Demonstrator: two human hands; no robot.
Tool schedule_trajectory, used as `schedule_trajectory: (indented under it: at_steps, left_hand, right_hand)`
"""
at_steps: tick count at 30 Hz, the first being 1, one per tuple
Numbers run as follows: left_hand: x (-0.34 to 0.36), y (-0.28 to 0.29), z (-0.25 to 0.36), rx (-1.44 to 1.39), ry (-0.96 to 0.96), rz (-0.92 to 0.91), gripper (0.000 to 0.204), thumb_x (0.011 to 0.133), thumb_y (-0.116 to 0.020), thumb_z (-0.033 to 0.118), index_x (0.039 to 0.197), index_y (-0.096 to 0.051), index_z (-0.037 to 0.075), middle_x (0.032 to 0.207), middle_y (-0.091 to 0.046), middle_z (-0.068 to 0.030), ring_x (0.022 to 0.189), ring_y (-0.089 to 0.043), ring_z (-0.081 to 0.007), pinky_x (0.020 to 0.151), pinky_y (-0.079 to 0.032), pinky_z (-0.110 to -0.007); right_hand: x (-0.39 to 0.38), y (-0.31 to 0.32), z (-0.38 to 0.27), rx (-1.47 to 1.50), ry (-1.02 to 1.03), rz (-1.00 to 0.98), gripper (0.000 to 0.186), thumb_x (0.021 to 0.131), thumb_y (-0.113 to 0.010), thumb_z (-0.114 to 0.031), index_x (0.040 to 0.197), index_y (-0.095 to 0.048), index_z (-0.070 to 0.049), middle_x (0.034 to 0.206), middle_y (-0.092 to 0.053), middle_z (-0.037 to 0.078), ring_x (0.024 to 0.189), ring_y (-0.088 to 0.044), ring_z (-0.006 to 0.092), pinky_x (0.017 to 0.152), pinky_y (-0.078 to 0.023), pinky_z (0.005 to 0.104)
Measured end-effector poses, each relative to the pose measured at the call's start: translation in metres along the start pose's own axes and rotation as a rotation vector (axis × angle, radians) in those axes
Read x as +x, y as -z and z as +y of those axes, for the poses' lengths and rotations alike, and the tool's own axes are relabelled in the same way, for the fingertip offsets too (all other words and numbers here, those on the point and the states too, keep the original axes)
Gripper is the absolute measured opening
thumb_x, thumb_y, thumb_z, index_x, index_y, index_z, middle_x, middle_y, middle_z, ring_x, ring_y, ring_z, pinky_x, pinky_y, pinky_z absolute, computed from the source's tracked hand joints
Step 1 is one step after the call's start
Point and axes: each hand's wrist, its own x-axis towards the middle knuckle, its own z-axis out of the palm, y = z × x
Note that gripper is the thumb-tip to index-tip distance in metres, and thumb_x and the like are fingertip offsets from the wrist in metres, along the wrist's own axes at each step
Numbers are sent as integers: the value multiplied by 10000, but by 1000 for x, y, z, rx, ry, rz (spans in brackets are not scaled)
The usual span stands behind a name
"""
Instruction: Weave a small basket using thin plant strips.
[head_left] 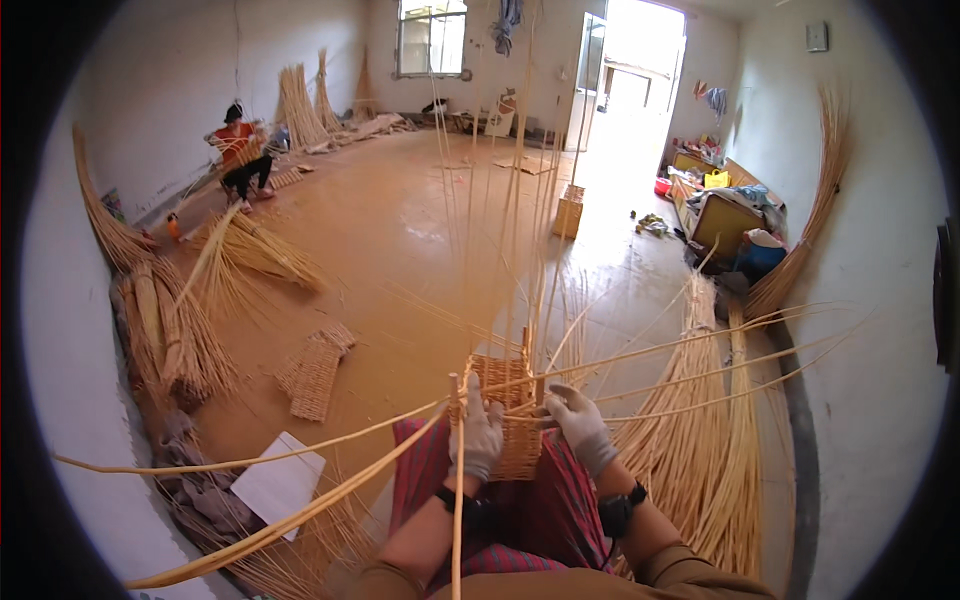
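A half-woven wicker basket (pixel 512 395) sits on my lap over a red checked cloth (pixel 540 505). Long upright stakes rise from its rim toward the ceiling, and loose weaving rods spread out to the left and right. My left hand (pixel 478 432), in a grey glove, grips the basket's near left wall together with a rod running down past my wrist. My right hand (pixel 580 425), also gloved, presses on the basket's near right side where several rods cross. A dark band circles each wrist.
Bundles of willow rods (pixel 715 470) lie on the floor to my right and others (pixel 170 330) along the left wall. Woven mats (pixel 315 372) and a white sheet (pixel 280 480) lie at left. A person in red (pixel 238 150) sits working far left. A small finished basket (pixel 569 210) stands near the doorway.
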Motion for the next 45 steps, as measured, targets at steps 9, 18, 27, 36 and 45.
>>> schedule_trajectory:
  at_steps: [9, 18, 27, 36, 45]
  left_hand:
    - [1, -10, -1, 130, -208, 138, 783, 1048, -603, 312, 1633, -212, -32, 1602, -401, -281, 1437, -479, -438, 1146, -479, -438]
    - [-9, -29, -31, 386, -510, 209, 574, 1057, -596, 235, 1577, -395, 100, 1520, -506, -251, 1135, -673, -453, 886, -598, -481]
    - [15, -21, -29, 919, -457, 145, 479, 1047, -456, 169, 1485, -541, -7, 1358, -578, -174, 1342, -505, -322, 1060, -468, -477]
    - [7, -13, -10, -245, -10, -55, 127, 1078, -583, 181, 1141, -574, 71, 935, -628, -122, 775, -661, -257, 677, -531, -409]
    - [0, 10, 7, -459, 35, -202, 364, 1044, -674, 165, 1285, -424, 56, 835, -598, -121, 482, -617, -176, 403, -485, -330]
  right_hand:
    - [88, -48, -58, -103, 521, 97, 482, 1011, -668, -124, 1463, -504, -149, 1010, -718, 111, 945, -722, 221, 773, -564, 345]
    - [123, -161, -124, -1199, 717, 148, 899, 897, -780, -241, 1659, -305, -199, 1233, -643, 226, 1014, -686, 449, 857, -573, 494]
    - [-43, -24, 24, -214, -18, -155, 275, 1025, -691, -193, 1240, -711, -24, 866, -718, 57, 662, -652, 111, 580, -517, 277]
    - [-19, 46, 30, 39, 279, 341, 212, 954, -762, -42, 1134, -649, -42, 965, -722, 54, 837, -741, 145, 573, -531, 221]
    - [-5, 19, 13, 81, 330, 423, 200, 948, -751, -7, 1115, -645, -32, 911, -699, 56, 720, -711, 135, 600, -546, 226]
